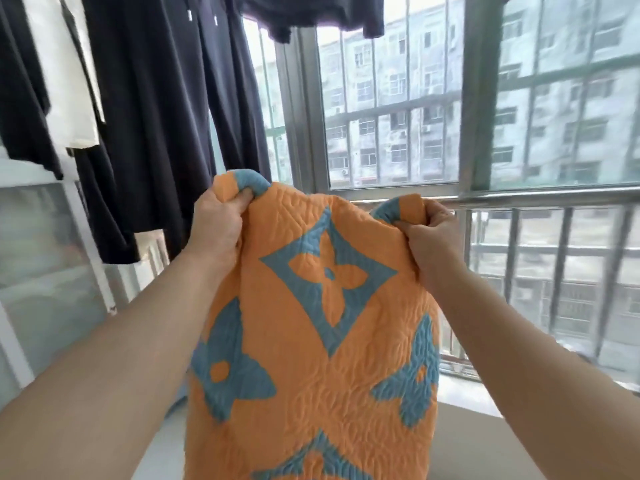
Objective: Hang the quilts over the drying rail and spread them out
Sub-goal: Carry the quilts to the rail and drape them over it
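An orange quilt (311,341) with blue flower and diamond shapes hangs in front of me, held up by its top edge. My left hand (216,220) grips the upper left corner, fingers curled into the fold. My right hand (431,233) pinches the upper right corner. The quilt's top edge is at about the height of the steel drying rail (536,197), which runs horizontally across the window at the right. The quilt is in front of the rail's left part and hides it; whether it touches the rail I cannot tell.
Dark and white garments (138,116) hang at the upper left, another dark one (311,15) overhead. Window bars (561,271) stand under the rail, with glass panes (391,105) above. A frosted glass panel (41,254) is at the left. A pale sill (464,393) runs below.
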### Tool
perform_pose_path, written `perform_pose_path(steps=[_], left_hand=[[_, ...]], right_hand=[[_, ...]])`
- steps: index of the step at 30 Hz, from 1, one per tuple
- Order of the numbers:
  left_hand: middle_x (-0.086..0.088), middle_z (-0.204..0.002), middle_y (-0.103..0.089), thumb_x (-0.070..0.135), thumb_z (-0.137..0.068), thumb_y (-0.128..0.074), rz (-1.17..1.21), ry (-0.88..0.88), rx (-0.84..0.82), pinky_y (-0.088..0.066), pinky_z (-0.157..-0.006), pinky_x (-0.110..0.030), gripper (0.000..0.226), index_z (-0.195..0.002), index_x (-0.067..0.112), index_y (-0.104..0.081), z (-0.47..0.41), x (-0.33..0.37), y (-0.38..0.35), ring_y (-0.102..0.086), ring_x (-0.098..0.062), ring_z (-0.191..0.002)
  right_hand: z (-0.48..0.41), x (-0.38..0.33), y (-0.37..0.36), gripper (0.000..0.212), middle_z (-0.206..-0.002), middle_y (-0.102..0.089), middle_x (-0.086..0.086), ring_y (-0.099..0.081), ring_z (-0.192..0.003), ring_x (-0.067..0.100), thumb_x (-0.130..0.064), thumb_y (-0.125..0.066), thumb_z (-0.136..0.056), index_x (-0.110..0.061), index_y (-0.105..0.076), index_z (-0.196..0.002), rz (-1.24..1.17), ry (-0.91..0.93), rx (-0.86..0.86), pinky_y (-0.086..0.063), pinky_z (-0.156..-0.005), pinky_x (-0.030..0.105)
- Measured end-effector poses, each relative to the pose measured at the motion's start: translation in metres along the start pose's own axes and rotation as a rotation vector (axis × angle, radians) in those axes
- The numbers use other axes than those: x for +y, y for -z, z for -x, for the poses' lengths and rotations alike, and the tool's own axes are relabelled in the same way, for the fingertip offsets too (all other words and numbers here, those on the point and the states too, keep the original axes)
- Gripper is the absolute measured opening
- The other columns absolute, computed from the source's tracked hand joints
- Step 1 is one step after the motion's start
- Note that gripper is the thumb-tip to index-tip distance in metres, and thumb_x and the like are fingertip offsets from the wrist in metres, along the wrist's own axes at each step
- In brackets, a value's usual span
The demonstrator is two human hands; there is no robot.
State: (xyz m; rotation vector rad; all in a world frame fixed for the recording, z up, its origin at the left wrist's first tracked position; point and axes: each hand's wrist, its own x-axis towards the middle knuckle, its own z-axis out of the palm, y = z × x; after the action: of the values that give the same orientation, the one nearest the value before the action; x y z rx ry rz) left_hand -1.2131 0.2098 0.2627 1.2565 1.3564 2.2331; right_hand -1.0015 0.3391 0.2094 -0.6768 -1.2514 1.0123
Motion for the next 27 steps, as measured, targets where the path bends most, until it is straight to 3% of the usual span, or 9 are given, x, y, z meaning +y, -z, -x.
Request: perform_pose_path(steps=[7, 9, 11, 14, 18, 21, 24, 27], left_hand=[[-0.006, -0.084, -0.070, 0.002, -0.091, -0.057, 0.122, 0.057, -0.161, -0.056, -0.085, -0.041, 0.015, -0.090, 0.011, -0.069, 0.004, -0.010, -0.103, -0.067, -0.018, -0.078], [-0.012, -0.093, -0.070, 0.002, -0.090, -0.057, 0.141, 0.038, -0.197, -0.052, -0.092, -0.047, 0.015, -0.099, 0.006, -0.069, 0.007, -0.007, -0.121, -0.066, -0.025, -0.088], [-0.012, -0.096, -0.070, 0.001, -0.088, -0.057, 0.186, 0.007, -0.260, -0.050, -0.096, -0.049, 0.019, -0.095, 0.010, -0.072, 0.013, 0.001, -0.154, -0.065, -0.027, -0.092], [-0.003, -0.088, -0.074, 0.001, -0.087, -0.059, 0.242, -0.048, -0.317, -0.052, -0.093, -0.046, 0.024, -0.083, 0.019, -0.075, 0.028, 0.028, -0.207, -0.067, -0.022, -0.089], [-0.014, -0.102, -0.071, 0.003, -0.088, -0.058, 0.325, -0.123, -0.392, -0.052, -0.090, -0.041, 0.022, -0.106, 0.002, -0.069, 0.046, 0.061, -0.273, -0.066, -0.024, -0.092], [-0.015, -0.104, -0.070, 0.003, -0.087, -0.057, 0.428, -0.162, -0.419, -0.054, -0.083, -0.035, 0.024, -0.109, -0.001, -0.067, 0.064, 0.083, -0.323, -0.066, -0.023, -0.092], [-0.014, -0.105, -0.071, 0.003, -0.088, -0.058, 0.521, -0.144, -0.458, -0.055, -0.085, -0.035, 0.022, -0.106, 0.003, -0.070, 0.094, 0.101, -0.374, -0.067, -0.024, -0.094], [-0.012, -0.104, -0.072, 0.003, -0.089, -0.059, 0.613, -0.035, -0.487, -0.055, -0.088, -0.038, 0.019, -0.104, 0.009, -0.070, 0.124, 0.104, -0.419, -0.067, -0.023, -0.094]], right_hand=[[-0.016, -0.019, 0.090, 0.031, -0.089, -0.074, 0.007, -0.070, -0.087, 0.029, -0.007, -0.068, -0.061, -0.016, -0.072, -0.090, 0.078, 0.085, 0.208, -0.056, -0.081, 0.049], [-0.018, -0.028, 0.106, 0.026, -0.085, -0.074, 0.005, -0.070, -0.084, 0.025, -0.006, -0.069, -0.063, -0.017, -0.072, -0.087, 0.081, 0.111, 0.231, -0.057, -0.082, 0.045], [-0.022, -0.043, 0.134, 0.024, -0.080, -0.072, 0.001, -0.068, -0.077, 0.019, 0.001, -0.068, -0.069, -0.020, -0.071, -0.082, 0.099, 0.153, 0.295, -0.058, -0.078, 0.036], [-0.026, -0.073, 0.180, 0.025, -0.078, -0.072, 0.002, -0.069, -0.076, 0.022, 0.002, -0.067, -0.069, -0.022, -0.070, -0.076, 0.102, 0.218, 0.379, -0.059, -0.075, 0.040], [-0.027, -0.118, 0.239, 0.025, -0.079, -0.070, 0.005, -0.066, -0.074, 0.021, 0.005, -0.065, -0.071, -0.019, -0.069, -0.077, 0.106, 0.314, 0.474, -0.057, -0.075, 0.043], [-0.029, -0.158, 0.283, 0.024, -0.077, -0.069, 0.004, -0.064, -0.073, 0.018, 0.006, -0.065, -0.071, -0.017, -0.068, -0.078, 0.133, 0.422, 0.525, -0.056, -0.073, 0.041], [-0.030, -0.189, 0.327, 0.025, -0.076, -0.067, -0.004, -0.063, -0.071, 0.009, 0.005, -0.064, -0.072, -0.017, -0.068, -0.082, 0.216, 0.514, 0.577, -0.055, -0.070, 0.030], [-0.027, -0.210, 0.373, 0.027, -0.070, -0.063, -0.008, -0.058, -0.062, 0.001, 0.007, -0.064, -0.072, -0.020, -0.063, -0.073, 0.294, 0.593, 0.615, -0.050, -0.062, 0.020]])
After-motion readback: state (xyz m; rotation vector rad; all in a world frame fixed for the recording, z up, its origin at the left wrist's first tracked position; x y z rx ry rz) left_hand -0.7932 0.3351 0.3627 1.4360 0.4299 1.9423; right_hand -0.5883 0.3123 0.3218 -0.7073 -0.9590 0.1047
